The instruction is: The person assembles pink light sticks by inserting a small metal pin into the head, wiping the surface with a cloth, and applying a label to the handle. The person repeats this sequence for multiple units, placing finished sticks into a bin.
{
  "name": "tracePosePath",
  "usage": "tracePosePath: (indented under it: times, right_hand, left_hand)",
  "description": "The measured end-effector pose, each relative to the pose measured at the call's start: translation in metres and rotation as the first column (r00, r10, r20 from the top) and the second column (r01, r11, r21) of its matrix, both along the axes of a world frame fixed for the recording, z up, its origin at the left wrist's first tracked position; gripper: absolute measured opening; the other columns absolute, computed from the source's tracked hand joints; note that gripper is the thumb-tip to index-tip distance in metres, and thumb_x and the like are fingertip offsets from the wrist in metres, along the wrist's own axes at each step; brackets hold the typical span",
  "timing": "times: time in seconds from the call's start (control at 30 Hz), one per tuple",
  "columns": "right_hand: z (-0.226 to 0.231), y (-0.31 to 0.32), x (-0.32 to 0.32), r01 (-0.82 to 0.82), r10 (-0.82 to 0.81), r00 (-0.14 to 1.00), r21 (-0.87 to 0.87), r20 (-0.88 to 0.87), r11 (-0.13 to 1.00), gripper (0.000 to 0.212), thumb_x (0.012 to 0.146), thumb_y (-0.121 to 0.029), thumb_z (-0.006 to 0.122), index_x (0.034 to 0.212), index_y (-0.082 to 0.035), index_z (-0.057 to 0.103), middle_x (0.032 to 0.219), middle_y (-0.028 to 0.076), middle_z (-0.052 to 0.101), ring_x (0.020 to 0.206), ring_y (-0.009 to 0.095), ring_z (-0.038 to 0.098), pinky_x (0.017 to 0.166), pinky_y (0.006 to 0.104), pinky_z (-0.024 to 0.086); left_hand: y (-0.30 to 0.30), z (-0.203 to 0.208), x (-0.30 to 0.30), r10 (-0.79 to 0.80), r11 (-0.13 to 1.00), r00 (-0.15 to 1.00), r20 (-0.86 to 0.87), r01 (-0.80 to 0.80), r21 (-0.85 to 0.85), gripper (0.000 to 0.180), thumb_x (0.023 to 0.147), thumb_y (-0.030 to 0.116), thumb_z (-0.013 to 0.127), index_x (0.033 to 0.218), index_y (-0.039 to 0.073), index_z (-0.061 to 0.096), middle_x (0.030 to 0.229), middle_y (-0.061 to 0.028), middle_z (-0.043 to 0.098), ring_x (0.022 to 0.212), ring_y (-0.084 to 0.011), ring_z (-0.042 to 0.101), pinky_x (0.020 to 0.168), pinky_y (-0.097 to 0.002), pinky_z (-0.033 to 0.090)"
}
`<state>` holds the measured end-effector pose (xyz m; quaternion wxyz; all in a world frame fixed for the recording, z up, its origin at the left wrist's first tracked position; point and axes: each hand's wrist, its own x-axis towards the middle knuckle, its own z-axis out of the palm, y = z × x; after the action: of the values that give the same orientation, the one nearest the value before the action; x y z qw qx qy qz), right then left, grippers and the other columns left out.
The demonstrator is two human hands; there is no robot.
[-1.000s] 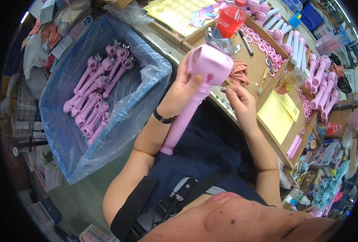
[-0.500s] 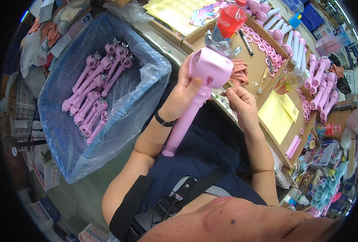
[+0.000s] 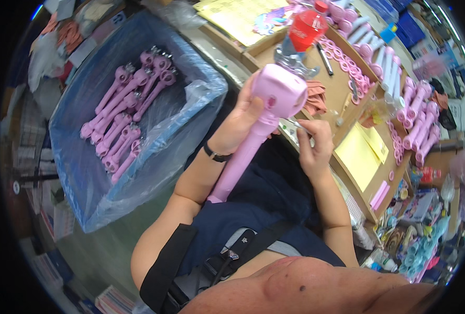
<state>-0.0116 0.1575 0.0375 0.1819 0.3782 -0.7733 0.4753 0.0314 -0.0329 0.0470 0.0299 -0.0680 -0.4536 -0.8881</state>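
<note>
A pink toy wand (image 3: 241, 163) slants across my front, its handle end resting against my dark apron. My left hand (image 3: 239, 125) is wrapped round it just below the broad head, with the thumb on the front. A silver crown-like ornament (image 3: 297, 63) tops the head, which has round holes in its faces. To the right, my right hand (image 3: 316, 145) is closed in a pinch on a small thin metallic piece (image 3: 292, 122). That piece points at the wand's neck; whether it touches is unclear, and its kind is too small to tell.
At the left, a blue bin (image 3: 138, 180) lined with clear plastic holds several similar wands. The workbench carries cardboard trays (image 3: 290, 73), pink rings (image 3: 347, 65), a red-labelled bottle (image 3: 307, 30), a black marker (image 3: 325, 58), an orange cloth (image 3: 314, 98) and yellow paper (image 3: 359, 157).
My right hand has turned and dropped slightly, and the thin piece in its fingers now shows, pointing at the wand. The wand's head has rotated a little in my left hand.
</note>
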Motion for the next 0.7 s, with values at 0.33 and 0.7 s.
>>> tracePosePath:
  times: [0.33,0.7]
  right_hand:
    - [0.0,-0.003,0.007,0.169,-0.156,0.98,0.106,-0.121,0.98,0.009,0.088,-0.005,0.061,0.094,0.001,0.063,0.072,-0.001,0.056,0.063,0.005,0.045,0.054,0.0229,0.037]
    - [-0.001,-0.008,0.009,0.132,-0.128,0.989,0.039,-0.076,0.991,0.01,0.082,0.001,0.064,0.092,0.001,0.062,0.076,0.006,0.058,0.066,0.016,0.052,0.059,0.029,0.043]
  left_hand:
    - [-0.001,-0.006,-0.002,0.054,0.988,0.996,-0.065,-0.063,-0.143,0.072,0.094,0.043,0.05,0.146,0.009,0.012,0.136,-0.0083,0.034,0.122,-0.0153,0.037,0.099,-0.0289,0.035]
    - [0.0,-0.014,0.0,0.12,0.962,0.993,-0.017,-0.121,-0.247,0.072,0.094,0.051,0.037,0.148,0.013,0.007,0.121,-0.0111,0.047,0.088,-0.0153,0.058,0.07,-0.0263,0.05]
